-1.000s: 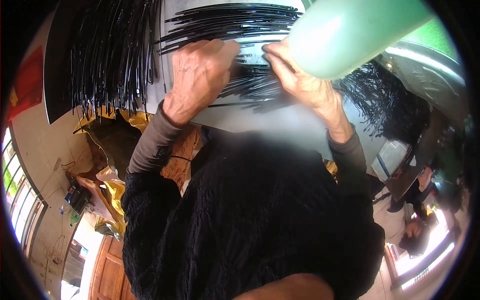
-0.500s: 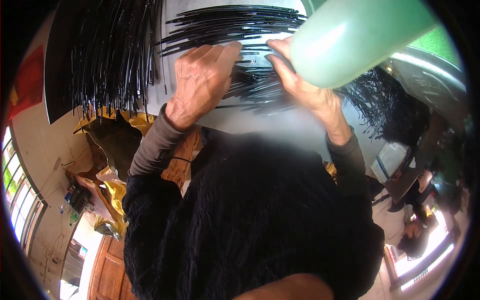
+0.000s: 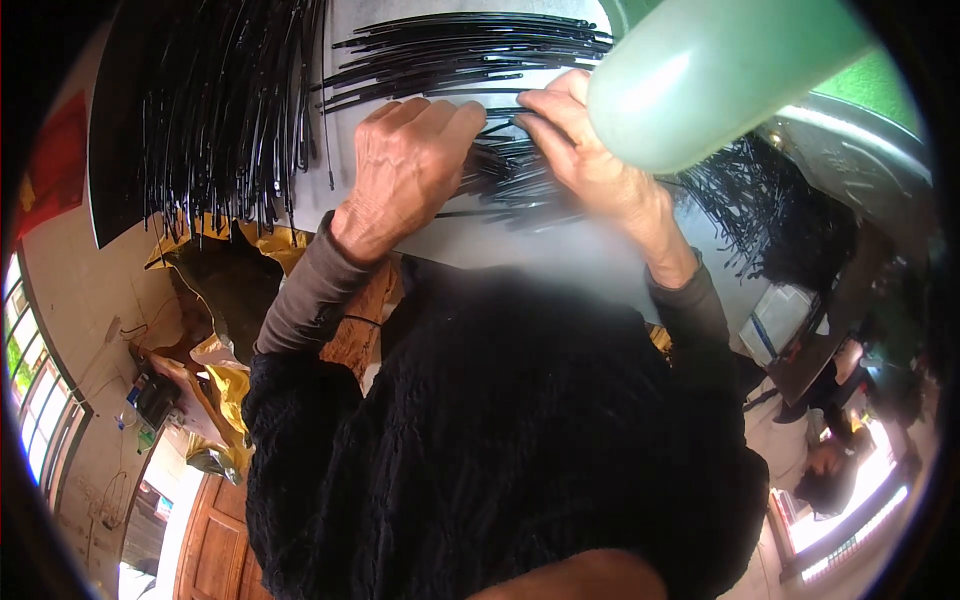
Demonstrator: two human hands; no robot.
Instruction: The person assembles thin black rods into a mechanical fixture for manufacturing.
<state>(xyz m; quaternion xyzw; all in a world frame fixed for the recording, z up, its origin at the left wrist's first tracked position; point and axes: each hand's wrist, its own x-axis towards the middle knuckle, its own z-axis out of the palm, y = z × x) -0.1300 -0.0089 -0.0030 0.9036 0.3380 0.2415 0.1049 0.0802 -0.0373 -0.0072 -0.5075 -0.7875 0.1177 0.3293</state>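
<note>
My left hand (image 3: 405, 170) is closed over the pale work surface (image 3: 345, 150), its fingers curled around the left end of a thin black strip (image 3: 502, 110). Facing it, my right hand (image 3: 605, 160) pinches the same strip between thumb and forefinger. Under and between both hands lies a small pile of shiny black strips (image 3: 510, 165). Farther back, a row of similar long strips (image 3: 460, 45) is laid out sideways. What my left fingertips touch underneath is hidden.
A dense bundle of black strips (image 3: 230, 120) hangs over the left edge. More strips (image 3: 770, 200) lie in a tangle at the right. A pale green rounded object (image 3: 720, 80) looms close at upper right, hiding what is behind it. Yellow sheeting (image 3: 235, 390) lies below left.
My right hand has moved left, closer to my left hand, and its fingertips now meet at the strip. My left hand has shifted only slightly.
</note>
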